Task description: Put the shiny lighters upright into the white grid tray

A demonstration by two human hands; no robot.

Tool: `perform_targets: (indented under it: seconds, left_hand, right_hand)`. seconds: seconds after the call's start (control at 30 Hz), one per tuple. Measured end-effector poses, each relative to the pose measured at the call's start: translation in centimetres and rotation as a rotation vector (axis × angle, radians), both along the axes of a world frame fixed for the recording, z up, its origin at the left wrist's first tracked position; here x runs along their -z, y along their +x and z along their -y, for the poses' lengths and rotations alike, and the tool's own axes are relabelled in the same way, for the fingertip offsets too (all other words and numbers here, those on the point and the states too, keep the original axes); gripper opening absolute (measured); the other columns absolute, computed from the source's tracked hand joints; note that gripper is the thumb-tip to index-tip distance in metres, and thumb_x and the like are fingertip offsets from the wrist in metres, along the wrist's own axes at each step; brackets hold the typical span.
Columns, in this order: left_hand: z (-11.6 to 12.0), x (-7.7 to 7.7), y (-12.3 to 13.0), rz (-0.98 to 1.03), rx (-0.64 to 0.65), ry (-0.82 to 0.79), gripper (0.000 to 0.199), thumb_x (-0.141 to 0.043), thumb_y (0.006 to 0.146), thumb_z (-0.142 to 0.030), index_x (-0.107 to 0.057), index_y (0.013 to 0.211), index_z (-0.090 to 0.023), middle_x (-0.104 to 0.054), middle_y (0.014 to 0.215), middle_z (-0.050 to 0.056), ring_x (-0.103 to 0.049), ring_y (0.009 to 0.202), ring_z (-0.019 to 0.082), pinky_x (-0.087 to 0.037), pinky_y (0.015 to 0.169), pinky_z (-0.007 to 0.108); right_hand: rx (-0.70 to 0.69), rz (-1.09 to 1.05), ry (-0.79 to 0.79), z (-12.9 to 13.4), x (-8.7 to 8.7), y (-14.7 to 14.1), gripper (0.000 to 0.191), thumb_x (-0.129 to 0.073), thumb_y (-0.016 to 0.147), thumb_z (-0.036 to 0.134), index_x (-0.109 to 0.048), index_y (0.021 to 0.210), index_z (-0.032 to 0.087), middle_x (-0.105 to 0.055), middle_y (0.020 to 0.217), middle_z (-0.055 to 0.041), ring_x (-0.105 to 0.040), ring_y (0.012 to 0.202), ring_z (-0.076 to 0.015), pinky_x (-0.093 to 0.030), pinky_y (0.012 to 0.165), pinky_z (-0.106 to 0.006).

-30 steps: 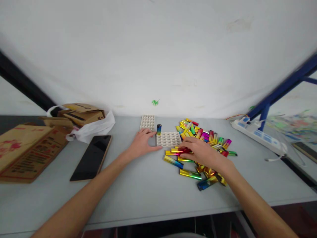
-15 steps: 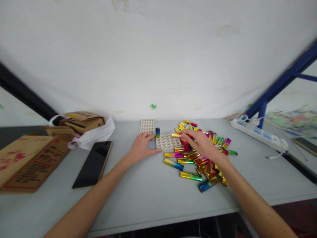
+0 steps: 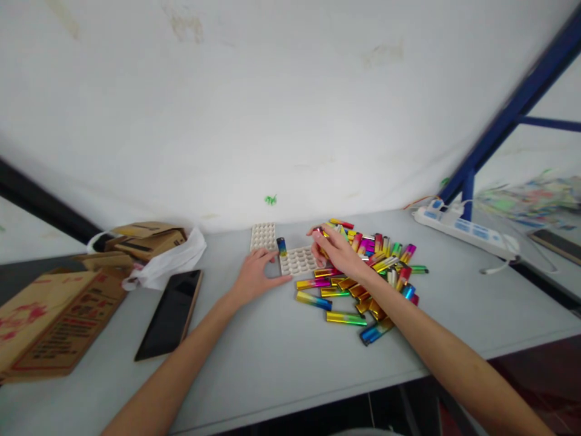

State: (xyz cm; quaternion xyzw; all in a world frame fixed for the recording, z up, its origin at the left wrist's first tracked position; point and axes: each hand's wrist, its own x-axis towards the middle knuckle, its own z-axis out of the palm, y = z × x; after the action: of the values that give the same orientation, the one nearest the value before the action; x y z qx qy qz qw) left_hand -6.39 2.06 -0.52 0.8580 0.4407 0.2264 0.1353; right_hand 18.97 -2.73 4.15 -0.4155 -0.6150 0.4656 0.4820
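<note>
A white tray with round pockets (image 3: 297, 261) lies on the grey table, and one blue and gold lighter-like tube (image 3: 282, 246) stands upright at its back left corner. My left hand (image 3: 255, 275) rests at the tray's left edge, fingers apart, holding nothing. Over the tray's right side, my right hand (image 3: 333, 249) has its fingers closed on a red and gold tube (image 3: 319, 231), mostly hidden by the fingers. Several shiny coloured tubes (image 3: 347, 318) lie piled right of the tray, partly under my right forearm. Behind my left hand is a second pocketed tray (image 3: 263, 236).
A dark phone or tablet (image 3: 170, 315) lies left of my left forearm. Beyond it are a white plastic bag (image 3: 170, 260) and cardboard boxes (image 3: 68, 321). A white power strip (image 3: 467, 231) with cables sits at the back right, near a blue metal frame (image 3: 494, 142).
My right hand has tipped the red and gold tube from lying flat towards upright. The camera view has shifted and tilted slightly. My left hand stays beside the tray.
</note>
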Motion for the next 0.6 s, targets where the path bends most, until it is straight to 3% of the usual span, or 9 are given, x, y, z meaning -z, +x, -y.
perform_targets:
  seconds: [0.1,0.2,0.3,0.5,0.6]
  left_hand:
    - [-0.1,0.0,0.0,0.004,0.007,0.000,0.066,-0.079,0.074,-0.065,-0.070,0.122,-0.021,-0.068,0.104,0.009,-0.064,0.105,0.031,-0.049,0.097,0.045]
    - [-0.1,0.0,0.0,0.000,0.012,-0.004,0.066,-0.078,0.074,-0.066,-0.070,0.122,-0.021,-0.069,0.104,0.009,-0.063,0.105,0.031,-0.049,0.097,0.046]
    - [-0.1,-0.1,0.0,-0.004,0.014,-0.003,0.067,-0.077,0.074,-0.066,-0.070,0.122,-0.020,-0.068,0.105,0.009,-0.063,0.106,0.031,-0.049,0.098,0.046]
    - [-0.2,0.0,0.0,-0.016,0.012,0.006,0.067,-0.076,0.075,-0.067,-0.069,0.122,-0.019,-0.068,0.105,0.010,-0.061,0.107,0.032,-0.047,0.098,0.046]
    - [-0.2,0.0,0.0,-0.020,0.016,0.000,0.067,-0.076,0.075,-0.068,-0.069,0.122,-0.021,-0.068,0.104,0.009,-0.061,0.105,0.031,-0.047,0.097,0.045]
  right_hand:
    - [-0.017,-0.092,-0.085,0.7,-0.4,-0.7,0.045,-0.055,0.094,0.070,-0.053,0.106,0.026,-0.034,0.062,0.0099,-0.029,0.046,-0.0100,-0.025,0.043,-0.022]
    - [0.012,-0.134,-0.189,1.1,-0.6,-1.5,0.056,-0.045,0.092,0.080,-0.048,0.081,0.024,-0.027,0.061,0.0086,-0.021,0.046,-0.0092,-0.017,0.042,-0.022]
    - [0.086,-0.157,-0.275,1.0,-0.2,-2.3,0.066,-0.033,0.093,0.083,-0.031,0.061,0.025,-0.021,0.052,0.0076,-0.017,0.045,-0.0095,-0.014,0.042,-0.025]
    - [0.171,-0.134,-0.312,0.7,0.6,-2.9,0.054,-0.036,0.101,0.051,-0.025,0.055,0.026,-0.020,0.047,0.0060,-0.018,0.042,-0.0105,-0.017,0.040,-0.025]
    - [0.185,-0.076,-0.297,0.8,0.8,-2.9,0.050,-0.036,0.101,0.045,-0.027,0.056,0.026,-0.024,0.048,0.0050,-0.021,0.043,-0.0113,-0.020,0.041,-0.025]
